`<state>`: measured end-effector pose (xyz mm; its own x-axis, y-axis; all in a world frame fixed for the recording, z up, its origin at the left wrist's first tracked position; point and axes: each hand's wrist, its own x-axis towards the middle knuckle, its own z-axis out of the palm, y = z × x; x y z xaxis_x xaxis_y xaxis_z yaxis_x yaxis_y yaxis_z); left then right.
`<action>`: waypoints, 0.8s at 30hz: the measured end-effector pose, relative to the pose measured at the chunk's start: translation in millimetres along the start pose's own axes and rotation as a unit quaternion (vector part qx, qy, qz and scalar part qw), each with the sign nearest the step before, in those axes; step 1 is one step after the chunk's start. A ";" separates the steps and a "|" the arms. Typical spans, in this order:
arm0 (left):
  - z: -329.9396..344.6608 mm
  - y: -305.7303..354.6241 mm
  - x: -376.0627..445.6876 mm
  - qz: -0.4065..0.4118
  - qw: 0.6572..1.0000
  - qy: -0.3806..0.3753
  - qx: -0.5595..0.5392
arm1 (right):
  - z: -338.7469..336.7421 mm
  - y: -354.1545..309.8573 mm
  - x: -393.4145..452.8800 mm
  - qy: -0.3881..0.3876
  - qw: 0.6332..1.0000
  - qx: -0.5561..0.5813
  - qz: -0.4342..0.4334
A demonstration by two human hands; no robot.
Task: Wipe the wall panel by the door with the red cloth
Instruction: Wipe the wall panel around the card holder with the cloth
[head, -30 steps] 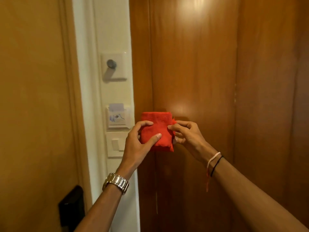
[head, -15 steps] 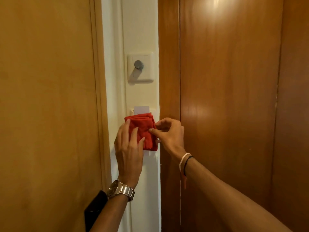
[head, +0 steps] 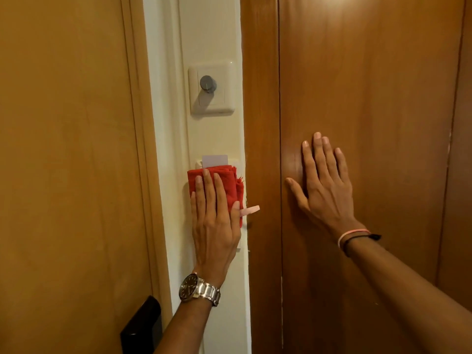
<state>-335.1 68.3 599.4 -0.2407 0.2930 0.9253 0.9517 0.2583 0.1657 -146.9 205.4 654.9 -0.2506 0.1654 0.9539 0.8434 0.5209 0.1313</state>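
Note:
A folded red cloth [head: 229,182] lies flat against the cream wall panel [head: 212,139], just below a white key card [head: 214,159] that sticks out of its slot. My left hand [head: 214,226] presses the cloth to the panel with flat fingers, and it covers the switch plate under it. My right hand [head: 324,185] rests flat and empty, fingers spread, on the dark wooden panel [head: 370,98] to the right. A pink tag [head: 251,210] pokes out beside my left thumb.
A white plate with a grey round knob [head: 208,84] sits higher on the wall panel. The light wooden door [head: 66,149] fills the left side, with a black lock unit [head: 141,328] at the bottom. A dark wooden frame strip [head: 260,123] borders the panel.
Both hands held the cloth in front of the dark wood, then moved it left onto the cream panel. My right hand has let go and now lies flat on the dark wood.

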 end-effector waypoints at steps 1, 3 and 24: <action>4.4 2.9 -4.8 0.008 1.000 -0.001 0.002 | 5.8 3.1 -1.6 0.012 1.000 -0.011 -0.013; 11.0 5.4 -17.2 0.077 0.997 -0.007 0.023 | 13.6 3.0 -1.5 0.042 0.999 -0.030 -0.015; 4.8 -11.2 10.4 -0.022 0.998 0.022 -0.049 | 25.0 3.5 0.1 0.093 0.995 -0.040 -0.016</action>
<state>-349.2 72.9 605.6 -0.2756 0.2428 0.9301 0.9552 0.1780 0.2366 -155.9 228.2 648.7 -0.1923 -0.0112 0.9813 0.8735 0.4537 0.1763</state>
